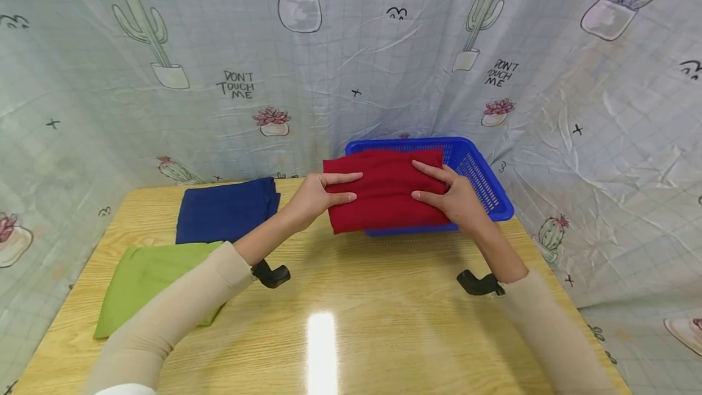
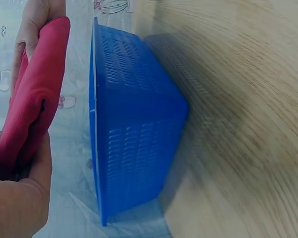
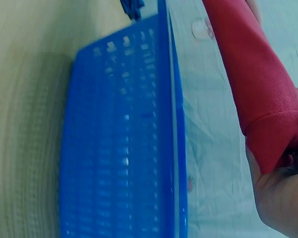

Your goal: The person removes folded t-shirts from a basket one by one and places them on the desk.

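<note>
A folded red cloth (image 1: 384,194) is held level between both hands, above the near side of a blue plastic basket (image 1: 488,185). My left hand (image 1: 320,197) grips its left end, thumb and fingers on the upper face; the left wrist view shows the hand wrapped around the folded edge. At the other end, my right hand (image 1: 446,194) grips the cloth the same way. In both wrist views the cloth hangs apart from the basket's rim (image 2: 100,124). The cloth hides much of the basket's inside in the head view.
Left on the wooden table (image 1: 373,322) lie a folded navy cloth (image 1: 225,209) and, nearer, a folded green cloth (image 1: 159,273) partly covered by the left sleeve. A cactus-printed curtain (image 1: 340,78) hangs right behind the basket and along the sides.
</note>
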Available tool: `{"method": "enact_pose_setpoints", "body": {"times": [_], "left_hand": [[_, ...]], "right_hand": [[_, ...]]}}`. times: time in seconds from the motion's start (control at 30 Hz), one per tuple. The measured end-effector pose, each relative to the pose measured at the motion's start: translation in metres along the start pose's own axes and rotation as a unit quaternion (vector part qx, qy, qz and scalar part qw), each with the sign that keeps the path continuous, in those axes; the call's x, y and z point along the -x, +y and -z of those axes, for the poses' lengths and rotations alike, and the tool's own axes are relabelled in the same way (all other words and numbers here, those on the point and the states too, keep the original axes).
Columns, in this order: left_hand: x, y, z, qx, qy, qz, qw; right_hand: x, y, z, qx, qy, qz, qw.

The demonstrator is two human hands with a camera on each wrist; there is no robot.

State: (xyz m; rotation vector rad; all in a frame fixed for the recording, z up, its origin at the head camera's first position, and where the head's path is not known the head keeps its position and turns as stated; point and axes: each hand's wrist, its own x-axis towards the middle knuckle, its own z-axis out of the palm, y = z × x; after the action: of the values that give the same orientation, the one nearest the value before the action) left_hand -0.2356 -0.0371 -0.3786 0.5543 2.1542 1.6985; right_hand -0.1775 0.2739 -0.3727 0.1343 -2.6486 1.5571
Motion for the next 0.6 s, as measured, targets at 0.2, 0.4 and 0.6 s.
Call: {"method": "enact_pose_setpoints", "body": {"times": [0.2, 0.4, 0.6], "left_hand": [[0.017, 0.003, 0.008, -0.027, 0.010, 0.001, 0.9996], [0.030, 0.003, 0.019, -0.076, 0.015, -0.008, 0.9970], [0.044, 0.000, 0.030, -0.102, 0.005, -0.034, 0.9941]], "right_hand": [[0.011, -0.004, -0.014, 0.018, -0.001, 0.010, 1.000], [0.019, -0.007, -0.029, 0.000, -0.011, 0.035, 0.999], [0.029, -0.010, -0.041, -0.005, -0.028, 0.066, 0.997]]}}
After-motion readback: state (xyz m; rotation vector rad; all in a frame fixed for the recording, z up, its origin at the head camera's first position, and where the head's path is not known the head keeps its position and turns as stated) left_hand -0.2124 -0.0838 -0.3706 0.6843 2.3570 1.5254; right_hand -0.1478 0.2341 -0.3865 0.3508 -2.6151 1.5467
